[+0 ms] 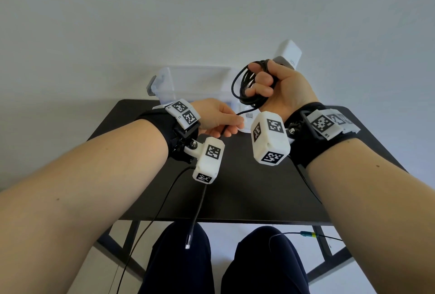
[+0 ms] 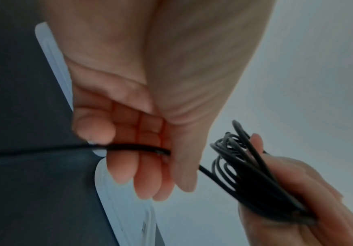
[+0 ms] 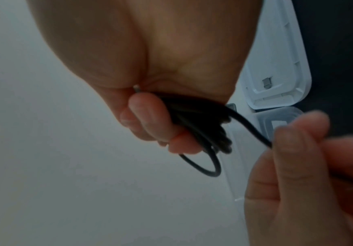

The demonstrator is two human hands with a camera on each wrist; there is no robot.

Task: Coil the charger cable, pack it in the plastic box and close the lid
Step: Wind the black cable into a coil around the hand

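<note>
My right hand is raised above the table and grips a coil of black charger cable together with the white charger brick. A loose strand runs from the coil down to my left hand, which pinches it between thumb and fingers. The cable's free end with its plug dangles below the table edge. The clear plastic box stands open at the table's far edge, behind both hands. Its white lid lies flat on the table under the hands.
The black table has bare surface in front of the hands. Thin camera cables hang from my wrists over the near edge. My knees sit below the table's front. A pale wall stands behind the box.
</note>
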